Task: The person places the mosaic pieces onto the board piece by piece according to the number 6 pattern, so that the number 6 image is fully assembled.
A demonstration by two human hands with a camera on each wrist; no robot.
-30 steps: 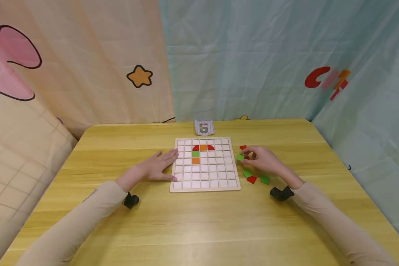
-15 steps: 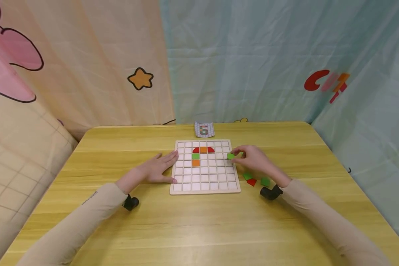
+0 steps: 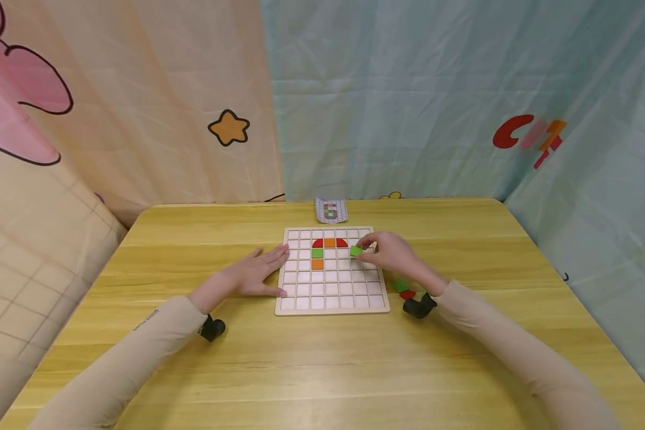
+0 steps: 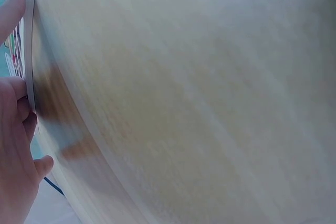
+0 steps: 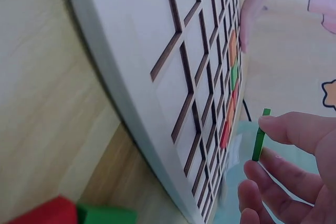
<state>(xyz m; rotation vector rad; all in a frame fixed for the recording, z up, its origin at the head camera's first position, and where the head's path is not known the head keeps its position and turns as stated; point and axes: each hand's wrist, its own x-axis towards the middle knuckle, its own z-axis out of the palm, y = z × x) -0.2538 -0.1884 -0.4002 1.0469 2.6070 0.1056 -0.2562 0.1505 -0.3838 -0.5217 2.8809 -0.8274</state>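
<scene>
A white grid board with a pale wooden rim lies on the table. Set in its cells are a green square tile, orange square tiles and red curved-edge tiles. My right hand pinches another green tile between thumb and fingers, over the board's right part. In the right wrist view this held tile appears edge-on, apart from the board. With fingers spread, my left hand rests at the board's left edge; the left wrist view shows its fingers touching the rim.
A small paper card with a coloured grid pattern lies behind the board. Right of the board, a loose green tile and a red tile lie on the wooden table, partly under my right wrist. Curtains hang behind the table.
My right hand has carried the green tile leftward from beside the board to above its right columns. The left hand has stayed in place.
</scene>
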